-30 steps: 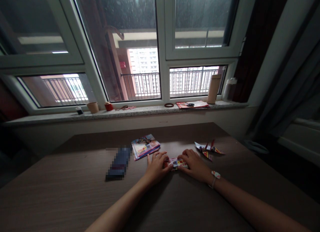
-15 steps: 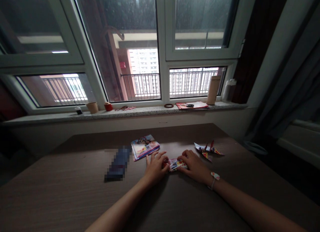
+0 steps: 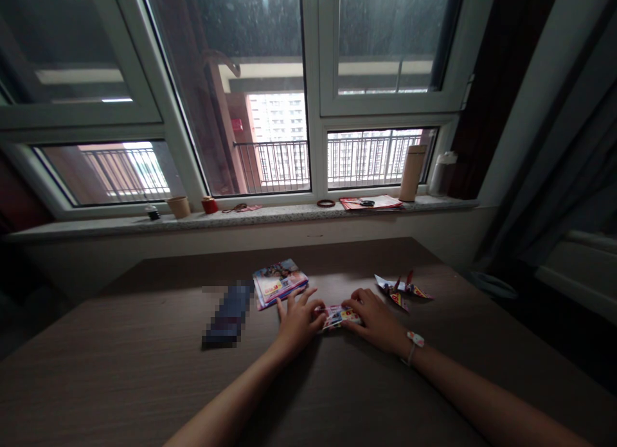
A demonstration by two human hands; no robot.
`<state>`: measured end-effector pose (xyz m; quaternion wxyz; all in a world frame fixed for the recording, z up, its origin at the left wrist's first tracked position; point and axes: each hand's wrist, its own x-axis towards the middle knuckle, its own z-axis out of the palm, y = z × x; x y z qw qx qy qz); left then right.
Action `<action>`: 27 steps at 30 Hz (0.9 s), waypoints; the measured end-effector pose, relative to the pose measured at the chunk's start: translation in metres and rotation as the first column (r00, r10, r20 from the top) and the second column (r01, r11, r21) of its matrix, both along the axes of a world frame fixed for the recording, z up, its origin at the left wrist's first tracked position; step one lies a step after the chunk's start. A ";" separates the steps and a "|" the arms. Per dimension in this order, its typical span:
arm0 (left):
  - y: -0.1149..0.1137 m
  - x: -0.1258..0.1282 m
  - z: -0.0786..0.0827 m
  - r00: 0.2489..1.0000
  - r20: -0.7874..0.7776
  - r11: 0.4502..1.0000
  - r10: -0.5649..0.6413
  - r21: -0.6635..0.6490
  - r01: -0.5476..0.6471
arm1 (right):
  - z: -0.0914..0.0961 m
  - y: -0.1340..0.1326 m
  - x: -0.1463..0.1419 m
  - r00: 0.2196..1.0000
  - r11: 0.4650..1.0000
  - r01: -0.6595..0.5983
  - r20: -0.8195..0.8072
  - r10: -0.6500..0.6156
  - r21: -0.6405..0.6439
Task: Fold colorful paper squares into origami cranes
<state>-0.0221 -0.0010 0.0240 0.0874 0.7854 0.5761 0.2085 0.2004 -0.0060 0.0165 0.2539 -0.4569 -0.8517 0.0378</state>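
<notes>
- Lying on the table (image 3: 120,370), the folded printed paper (image 3: 336,316) sits between the two hands, to the right of the stack of printed sheets (image 3: 279,282) and to the left of the folded paper shapes (image 3: 399,291).
- The left hand (image 3: 297,321) pinches its left end, thumb and forefinger close together, other fingers spread.
- The right hand (image 3: 373,318) spans its right end, fingertips at the far edge and thumb at the near edge, holding it narrowly.
- It looks very light and thin, probably springy where layered, easy to crease or tear; the glossy print may slide a little.
- Both ends seem the best places to hold, with light fingertip pressure near the edges; squeezing the middle could buckle it.
</notes>
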 end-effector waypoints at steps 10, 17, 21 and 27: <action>-0.001 0.000 -0.001 1.000 0.007 1.000 0.002 0.007 -0.002 | 0.002 -0.002 0.000 1.000 1.000 -0.008 -0.012 0.008 0.021; 0.001 -0.001 -0.003 1.000 0.000 1.000 0.000 0.013 0.000 | 0.001 -0.001 0.001 0.999 1.000 -0.011 -0.030 0.012 0.025; 0.001 -0.001 -0.003 1.000 -0.001 1.000 0.007 0.006 -0.007 | 0.001 -0.001 0.001 1.000 0.999 -0.014 -0.021 0.014 0.031; 0.001 -0.003 -0.003 1.000 0.003 1.000 0.015 -0.008 -0.015 | 0.003 -0.002 0.000 1.000 0.999 -0.015 -0.008 0.015 0.030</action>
